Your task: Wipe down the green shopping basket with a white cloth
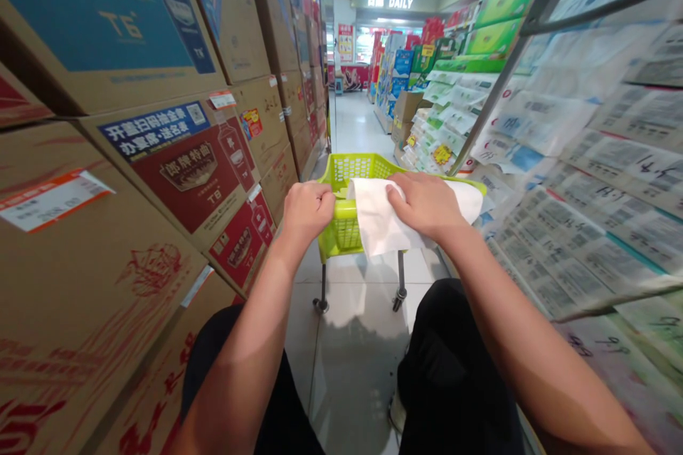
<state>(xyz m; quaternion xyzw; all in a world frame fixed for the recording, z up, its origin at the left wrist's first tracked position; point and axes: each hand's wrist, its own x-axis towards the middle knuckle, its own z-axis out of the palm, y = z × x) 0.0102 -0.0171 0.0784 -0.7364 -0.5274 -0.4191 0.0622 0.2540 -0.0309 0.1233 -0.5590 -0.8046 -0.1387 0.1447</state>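
A lime-green shopping cart (349,236) with a perforated plastic basket stands in front of my knees, on thin metal legs with casters. My left hand (308,210) is closed in a fist around the left end of its near bar. Draped over the right part of that bar is a white cloth (376,224), perhaps a wipe, hanging down the near side. My right hand (424,205) lies over the cloth, its thumb pressed on it and its fingers curled over the far side, where their tips are hidden.
Stacked cardboard cartons (197,163) with price tags wall the left side. On the right, packs of tissue paper (602,178) fill a rack with a metal post (496,99). A tiled aisle (358,117) runs ahead between them, with more boxes (405,67) along its right side.
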